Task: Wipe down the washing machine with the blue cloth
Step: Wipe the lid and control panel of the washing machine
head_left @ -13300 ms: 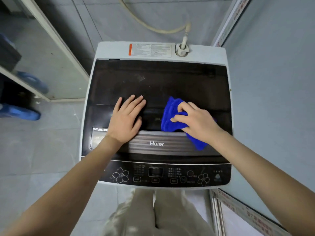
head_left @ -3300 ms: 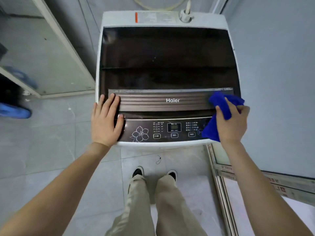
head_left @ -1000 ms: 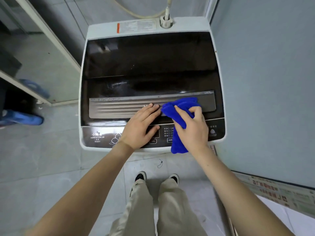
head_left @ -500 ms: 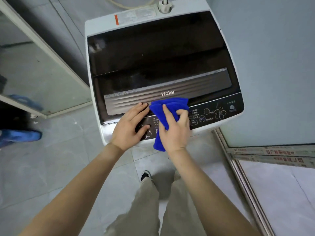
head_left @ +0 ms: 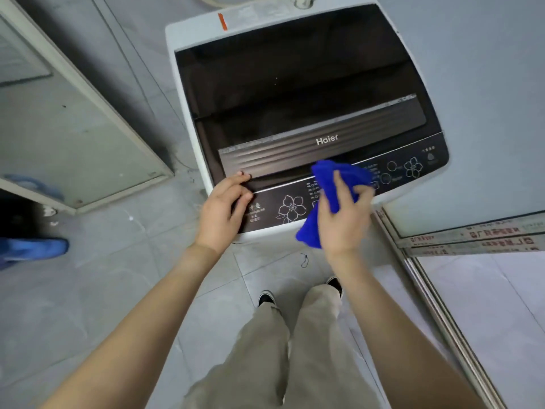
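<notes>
A white top-loading washing machine (head_left: pixel 188 54) with a dark glass lid and a grey Haier handle strip stands in front of me. Its dark control panel (head_left: pixel 413 169) with flower marks runs along the near edge. My right hand (head_left: pixel 345 219) holds the bunched blue cloth (head_left: pixel 333 187) against the middle of the control panel, and a corner of the cloth hangs over the front edge. My left hand (head_left: pixel 221 208) rests flat on the panel's left end, fingertips touching the handle strip.
A grey wall (head_left: pixel 486 84) stands close on the machine's right. A metal door track (head_left: pixel 442 305) runs along the floor at right. A glass door panel (head_left: pixel 73 128) leans at left, with a blue object (head_left: pixel 32 249) on the tiled floor. My legs and shoes are below.
My left hand has slid left to the panel's left end. My right hand with the cloth has moved a little right along the control panel. The view has tilted.
</notes>
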The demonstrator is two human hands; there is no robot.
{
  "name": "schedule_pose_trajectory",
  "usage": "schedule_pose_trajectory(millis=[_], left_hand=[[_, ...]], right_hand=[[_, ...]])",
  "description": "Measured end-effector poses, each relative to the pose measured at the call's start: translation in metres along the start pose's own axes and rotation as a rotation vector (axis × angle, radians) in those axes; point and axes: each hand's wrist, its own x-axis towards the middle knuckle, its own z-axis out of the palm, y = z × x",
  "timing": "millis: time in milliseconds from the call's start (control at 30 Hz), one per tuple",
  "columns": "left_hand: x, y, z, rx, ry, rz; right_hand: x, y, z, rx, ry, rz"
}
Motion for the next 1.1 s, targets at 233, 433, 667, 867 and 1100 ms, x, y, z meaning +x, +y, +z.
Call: schedule_pose_trajectory(millis=[233,433,667,867,1100], left_hand=[[-0.001,-0.012,-0.009,0.069,0.003,0.043],[-0.026,-0.020,-0.015,-0.144,0.103,-0.272],[-0.034,-0.027,-0.019,-0.384,0.139,-0.371],[-0.036,-0.033,-0.028,-0.579,0.065,-0.403],[-0.036,-0.041,-0.034,-0.541,0.037,-0.369]], right_hand=[[-0.002,-0.008,-0.004,-0.086,-0.198,-0.300],[-0.006,-0.017,0.008,-0.050,-0.026,0.016],[-0.059,-0.097,0.044,0.008,-0.296,-0.398],[-0.001,-0.038,0.015,-0.054,-0.158,-0.134],[-0.069,-0.104,0.050,-0.048,-0.361,-0.484]])
